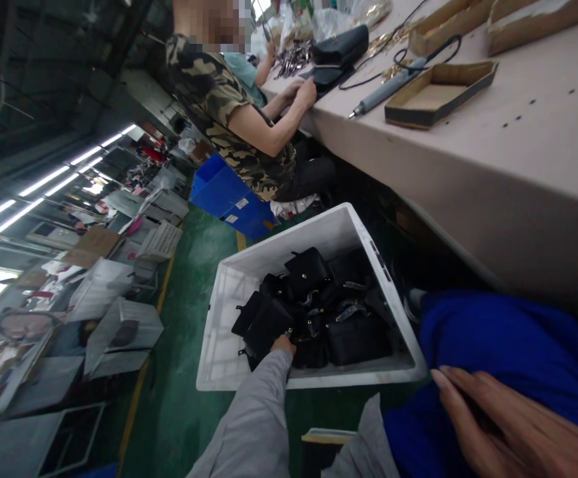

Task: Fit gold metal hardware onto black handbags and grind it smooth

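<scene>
A white plastic crate point(229, 345) stands on the green floor and holds several small black bags point(318, 312). My left hand point(283, 345), in a grey sleeve, reaches down into the crate among the bags; only its back shows and the fingers are hidden. My right hand point(507, 425) lies flat on my blue trouser leg point(507, 338) at the lower right, fingers stretched out and holding nothing.
A long pale worktable point(527, 146) runs along the right, bearing shallow cardboard trays point(438, 93), a corded hand tool point(383, 93) and a black bag point(341, 46). A person in a camouflage shirt point(219, 99) sits at it. A blue crate point(229, 192) and white crates point(119, 325) stand on the floor.
</scene>
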A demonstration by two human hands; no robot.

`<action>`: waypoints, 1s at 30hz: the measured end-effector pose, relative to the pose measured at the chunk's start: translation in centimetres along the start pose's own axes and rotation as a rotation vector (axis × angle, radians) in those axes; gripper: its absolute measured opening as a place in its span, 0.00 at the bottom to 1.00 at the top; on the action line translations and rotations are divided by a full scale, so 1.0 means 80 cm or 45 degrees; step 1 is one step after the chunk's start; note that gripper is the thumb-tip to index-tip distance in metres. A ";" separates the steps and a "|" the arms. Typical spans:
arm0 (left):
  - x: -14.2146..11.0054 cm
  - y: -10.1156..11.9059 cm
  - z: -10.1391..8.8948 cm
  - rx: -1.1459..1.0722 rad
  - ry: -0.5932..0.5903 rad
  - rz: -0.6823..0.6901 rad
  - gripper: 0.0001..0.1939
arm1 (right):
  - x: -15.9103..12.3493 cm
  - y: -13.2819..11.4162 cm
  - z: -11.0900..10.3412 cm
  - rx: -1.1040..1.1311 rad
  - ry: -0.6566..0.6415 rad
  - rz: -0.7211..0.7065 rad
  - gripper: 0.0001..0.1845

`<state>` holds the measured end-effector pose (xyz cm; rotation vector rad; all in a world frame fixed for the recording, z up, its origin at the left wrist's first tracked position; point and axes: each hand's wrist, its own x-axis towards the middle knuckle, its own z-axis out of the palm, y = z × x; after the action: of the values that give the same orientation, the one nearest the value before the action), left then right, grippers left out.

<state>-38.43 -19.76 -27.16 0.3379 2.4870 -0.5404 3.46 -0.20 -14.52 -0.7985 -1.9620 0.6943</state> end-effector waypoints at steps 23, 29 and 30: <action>-0.465 -0.009 -0.363 -0.930 -0.305 1.413 0.24 | 0.061 -0.080 -0.068 0.412 -0.310 0.126 0.59; -0.509 0.106 -0.338 -1.130 -1.076 1.467 0.29 | -0.009 -0.091 -0.177 0.380 -0.329 0.396 0.52; -0.513 0.129 -0.329 -1.134 -1.192 1.480 0.30 | -0.022 -0.090 -0.183 0.344 -0.222 0.468 0.47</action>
<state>-14.20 -3.77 13.35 0.8017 1.1015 0.7212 15.11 -3.81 -3.52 -0.9648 -1.8347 1.2555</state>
